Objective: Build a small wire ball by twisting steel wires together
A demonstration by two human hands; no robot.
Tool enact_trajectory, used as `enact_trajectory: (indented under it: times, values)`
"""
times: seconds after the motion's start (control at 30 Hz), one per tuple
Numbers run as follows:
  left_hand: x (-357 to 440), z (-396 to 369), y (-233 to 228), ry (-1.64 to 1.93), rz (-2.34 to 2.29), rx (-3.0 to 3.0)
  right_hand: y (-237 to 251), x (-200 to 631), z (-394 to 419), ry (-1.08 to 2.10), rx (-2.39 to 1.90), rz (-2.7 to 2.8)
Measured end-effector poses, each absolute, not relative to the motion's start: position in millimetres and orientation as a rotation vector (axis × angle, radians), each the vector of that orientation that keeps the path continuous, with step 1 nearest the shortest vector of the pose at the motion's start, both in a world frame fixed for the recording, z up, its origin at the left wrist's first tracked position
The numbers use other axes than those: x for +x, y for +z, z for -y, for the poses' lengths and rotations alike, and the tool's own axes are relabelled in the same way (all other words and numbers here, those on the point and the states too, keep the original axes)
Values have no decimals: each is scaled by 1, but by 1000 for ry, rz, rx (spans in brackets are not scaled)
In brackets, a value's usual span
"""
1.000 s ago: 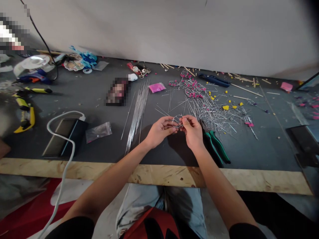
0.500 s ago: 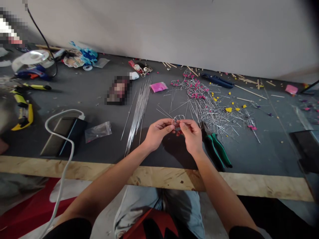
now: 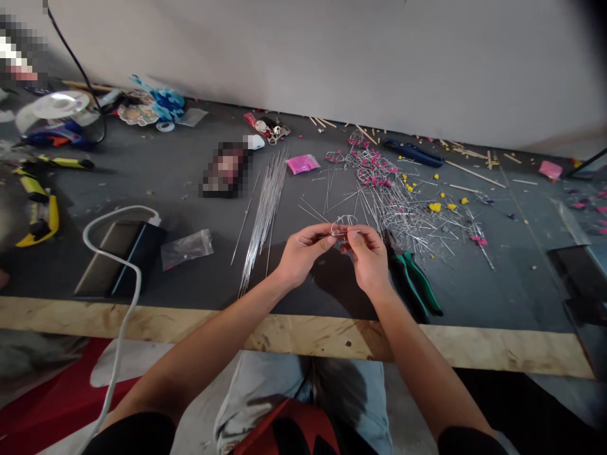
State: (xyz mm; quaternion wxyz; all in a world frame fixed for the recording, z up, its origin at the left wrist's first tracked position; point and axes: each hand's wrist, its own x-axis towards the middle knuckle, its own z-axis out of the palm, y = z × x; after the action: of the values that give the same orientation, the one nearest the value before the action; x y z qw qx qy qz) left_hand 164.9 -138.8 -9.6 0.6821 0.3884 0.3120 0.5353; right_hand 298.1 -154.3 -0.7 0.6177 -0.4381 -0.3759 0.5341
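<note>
Between my two hands, just above the near part of the table, is a small bent-wire piece (image 3: pixel 345 221) with loops. My left hand (image 3: pixel 303 253) pinches its left side between thumb and fingers. Thumb and fingertips of my right hand (image 3: pixel 370 258) are closed on its right side. Fingers hide part of the wire. Green-handled pliers (image 3: pixel 417 284) lie on the table right beside my right hand. A bundle of straight wires (image 3: pixel 263 221) lies to the left of my left hand. Beyond my right hand spreads a heap of wire pieces with pink bits (image 3: pixel 374 167).
A power bank (image 3: pixel 121 259) with a white cable (image 3: pixel 135 316) and a small plastic bag (image 3: pixel 187 249) lie at left. Farther left are yellow-black pliers (image 3: pixel 40 208). A pink packet (image 3: pixel 303 164) and a dark blue cutter (image 3: pixel 412 153) lie behind. The wooden edge (image 3: pixel 303 335) runs along the front.
Both hands still hold the wire piece. It sits slightly farther right, and the right fingers have shifted a little on it. The camera view has moved slightly.
</note>
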Motion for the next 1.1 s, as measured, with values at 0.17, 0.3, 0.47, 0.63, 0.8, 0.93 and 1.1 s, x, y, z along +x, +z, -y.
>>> enact_trajectory:
  times: [0.17, 0.3, 0.47, 0.63, 0.8, 0.93, 1.1]
  values:
    - [164, 139, -8, 1193, -698, 861, -1, 298, 156, 1236, -985, 857]
    - [164, 140, -8, 1198, -717, 887, 0, 297, 157, 1171, -1036, 890]
    - [166, 141, -8, 1218, -726, 896, 0, 296, 158, 1106, -1079, 920]
    - [166, 141, -9, 1248, -800, 839, 1, 294, 159, 1067, -1108, 944]
    - [166, 139, -6, 1251, -764, 786, 3, 293, 158, 1110, -1067, 845]
    - [165, 137, -5, 1266, -748, 743, 6, 295, 155, 1207, -984, 760]
    - [164, 136, -6, 1259, -770, 746, 6, 298, 152, 1333, -974, 690]
